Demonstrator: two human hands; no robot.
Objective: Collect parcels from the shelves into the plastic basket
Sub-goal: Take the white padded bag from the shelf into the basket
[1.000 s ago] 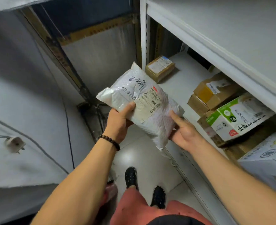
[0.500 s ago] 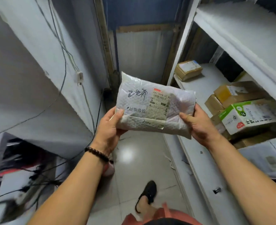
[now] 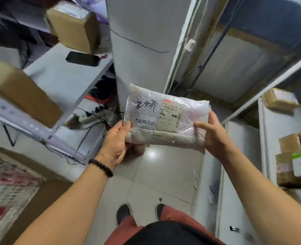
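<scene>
Bubble-mailer parcel leaves the shelf
Both grips are closed on it, level at centre: left hand at its nine o'clock edge, right hand at three. Person has turned from the three o'clock shelf; plastic basket unseen, probably next.

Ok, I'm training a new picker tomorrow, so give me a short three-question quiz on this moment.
1. True or false: the left hand and the right hand both hold the white padded parcel.
2. Which wrist wears the bead bracelet? A) left B) right
3. Fill in: the black phone lies on a white ____.
Key: 1 true; 2 A; 3 shelf.
</scene>
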